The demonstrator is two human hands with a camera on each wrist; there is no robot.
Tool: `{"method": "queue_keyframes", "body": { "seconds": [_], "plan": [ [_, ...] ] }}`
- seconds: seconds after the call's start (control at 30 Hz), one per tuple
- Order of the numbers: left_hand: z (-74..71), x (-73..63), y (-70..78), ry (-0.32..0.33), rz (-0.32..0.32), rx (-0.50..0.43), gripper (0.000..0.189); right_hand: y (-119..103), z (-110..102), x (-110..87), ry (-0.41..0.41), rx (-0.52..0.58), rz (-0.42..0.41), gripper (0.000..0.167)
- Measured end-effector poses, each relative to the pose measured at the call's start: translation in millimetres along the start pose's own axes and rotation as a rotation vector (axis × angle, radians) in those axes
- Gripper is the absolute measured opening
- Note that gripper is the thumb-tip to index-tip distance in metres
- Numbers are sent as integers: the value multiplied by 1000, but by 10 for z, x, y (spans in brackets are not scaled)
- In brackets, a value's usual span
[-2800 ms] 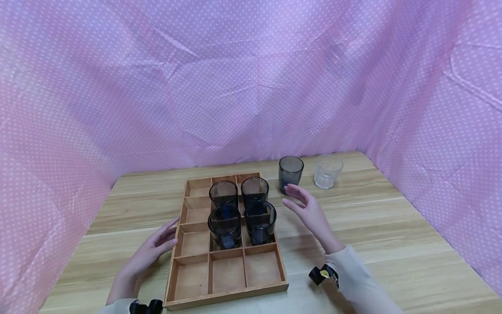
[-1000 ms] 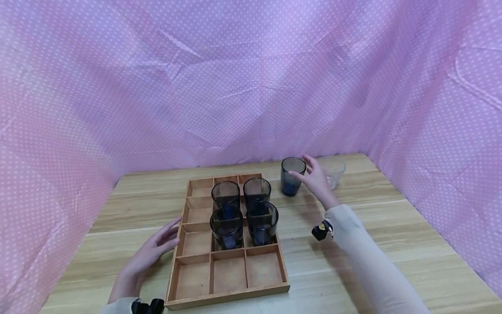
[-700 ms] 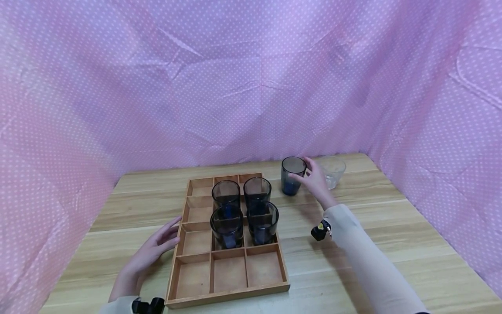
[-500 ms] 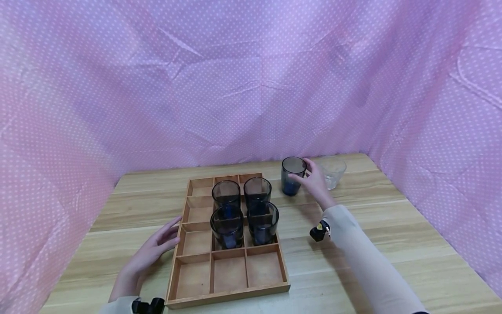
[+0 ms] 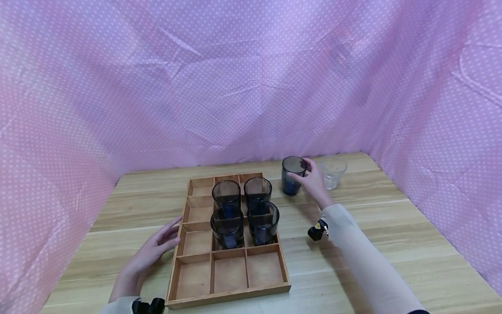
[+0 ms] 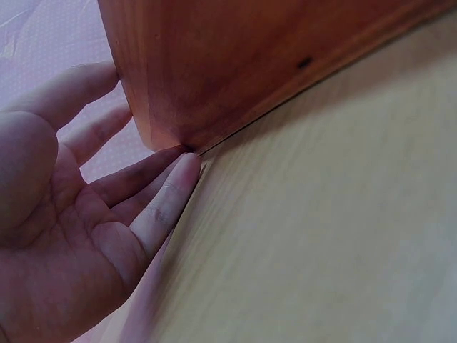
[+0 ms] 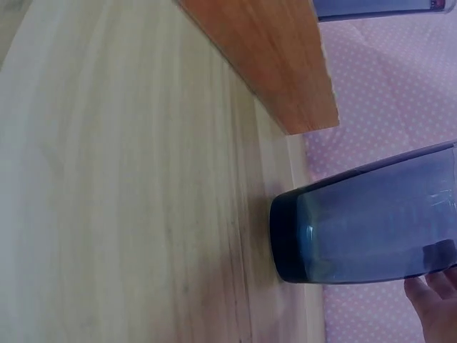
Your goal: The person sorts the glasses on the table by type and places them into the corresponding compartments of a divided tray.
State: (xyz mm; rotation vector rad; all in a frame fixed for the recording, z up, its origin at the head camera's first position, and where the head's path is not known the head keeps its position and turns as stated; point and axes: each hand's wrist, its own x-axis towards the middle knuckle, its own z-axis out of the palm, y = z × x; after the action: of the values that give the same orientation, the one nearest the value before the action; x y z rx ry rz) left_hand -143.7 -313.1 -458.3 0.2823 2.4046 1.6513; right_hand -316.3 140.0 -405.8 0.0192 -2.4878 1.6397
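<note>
In the head view, my right hand (image 5: 315,183) holds a smoky grey drinking glass (image 5: 291,179) from its right side, thumb in front and fingers behind. The right wrist view shows this glass (image 7: 371,221) upright with its base at the tabletop, and fingertips (image 7: 428,294) against its side. My left hand (image 5: 150,250) rests with extended fingers against the left side of a wooden compartment tray (image 5: 227,298). Its fingers touch the tray wall (image 6: 235,64) in the left wrist view. Several dark glasses (image 5: 227,226) stand in the tray's middle and right compartments.
A clear glass (image 5: 334,172) stands just right of my right hand, partly hidden by it. The wooden table (image 5: 392,226) ends at a pink dotted cloth (image 5: 251,87) behind and at both sides. Compartment dividers (image 5: 211,272) stand up inside the tray.
My right hand has moved forward and right from in front of the smoky glass to grip its side. Over the last second it has hardly moved. The left hand stays at the tray.
</note>
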Motion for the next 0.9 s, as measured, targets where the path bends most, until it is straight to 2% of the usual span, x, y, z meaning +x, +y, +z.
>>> {"method": "queue_keyframes", "body": {
  "seconds": [0.17,0.47,0.7,0.9],
  "plan": [
    [6,6,0,-5,-3,-12,64,-6,-21,-34,37,-35,6,73],
    [5,9,-3,6,2,9,63,-22,-63,-189,60,-38,-41,69],
    [3,2,-11,7,-24,10,63,-25,-136,-351,24,-11,-78,68],
    [-2,4,-19,4,-5,6,63,-99,-201,-540,5,-1,-106,66]
  ]
}}
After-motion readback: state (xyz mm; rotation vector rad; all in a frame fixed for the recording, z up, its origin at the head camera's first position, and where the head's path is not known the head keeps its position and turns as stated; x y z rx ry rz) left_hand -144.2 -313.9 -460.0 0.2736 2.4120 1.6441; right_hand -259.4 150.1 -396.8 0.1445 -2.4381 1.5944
